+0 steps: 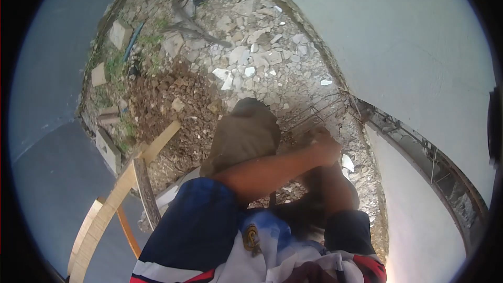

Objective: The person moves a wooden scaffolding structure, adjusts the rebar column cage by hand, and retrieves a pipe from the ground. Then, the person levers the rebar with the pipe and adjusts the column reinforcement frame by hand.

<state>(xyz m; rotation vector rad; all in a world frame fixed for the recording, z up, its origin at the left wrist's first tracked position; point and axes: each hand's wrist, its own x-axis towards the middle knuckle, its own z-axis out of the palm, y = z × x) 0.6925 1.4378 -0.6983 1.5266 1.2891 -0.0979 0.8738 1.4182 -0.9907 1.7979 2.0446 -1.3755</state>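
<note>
Both hands [326, 150] meet near thin rods [313, 115] — whether the grip pinches anything, I cannot tell.

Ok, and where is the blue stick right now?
In the head view, the blue stick lies at upper left, just right of a pale block and beyond the brown soil.
</note>
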